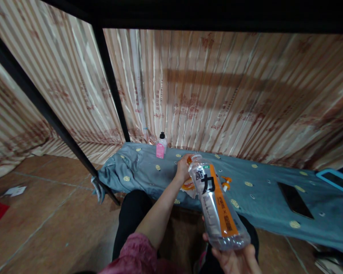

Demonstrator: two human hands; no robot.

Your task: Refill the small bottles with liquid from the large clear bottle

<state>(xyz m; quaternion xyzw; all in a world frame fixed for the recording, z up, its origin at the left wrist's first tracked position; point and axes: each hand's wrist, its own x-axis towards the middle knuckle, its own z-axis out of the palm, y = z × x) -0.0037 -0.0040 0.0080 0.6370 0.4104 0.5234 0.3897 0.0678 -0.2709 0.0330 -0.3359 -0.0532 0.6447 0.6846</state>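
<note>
bottle (217,201): clear plastic, orange label, tilted over the bed edge | right hand (236,258): fingers wrapped around its base | left hand (183,167): closed at its neck, cap hidden | blue sheet (263,198): below, dark phone (295,199) apart

Looks like you're sitting in a dorm-style bedroom, tucked under a bunk. The black metal bed frame (108,80) runs across the top and down the left of the frame, with a striped curtain (217,95) hung all around behind it. Across the middle there's a low bed with a blue-grey dotted sheet (263,190), a phone (295,199) lying on it at right, and a brown tiled floor (45,213) at lower left.
</note>
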